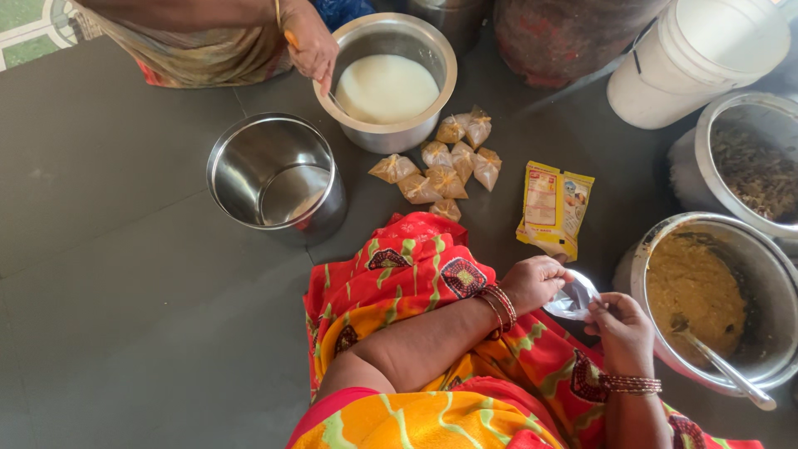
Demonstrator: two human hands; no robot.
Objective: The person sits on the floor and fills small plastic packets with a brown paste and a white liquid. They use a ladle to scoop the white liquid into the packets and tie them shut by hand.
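The left hand [536,283] is extended forward from a bent elbow, forearm lying across the lap, wrist bangles visible. Its fingers are curled closed on the left edge of a small clear plastic bag [572,297]. The right hand [622,331] rises from the lower frame edge, wrist beaded, palm turned toward the left hand. Its fingertips [595,308] pinch the right edge of the same bag. Both hands are therefore clamped on the bag, close together, with the bag stretched between them. The bag sits above the lap, just beside the rim of a steel pot of yellow mash [706,291] at the right. A ladle [723,366] rests in that pot, handle pointing toward the lower right.

On the grey floor [125,249], ahead of the lap, lies a cluster of filled, knotted packets [445,162]. A yellow printed sachet [553,208] lies just right of the cluster. An empty steel pot [278,179] stands to the left. Beyond the packets stands a steel pot of white liquid [386,83]; another person's hand [312,46] grips its near-left rim. A white plastic bucket [694,58] stands at the upper right, with a further steel vessel of dark food [752,166] below it.
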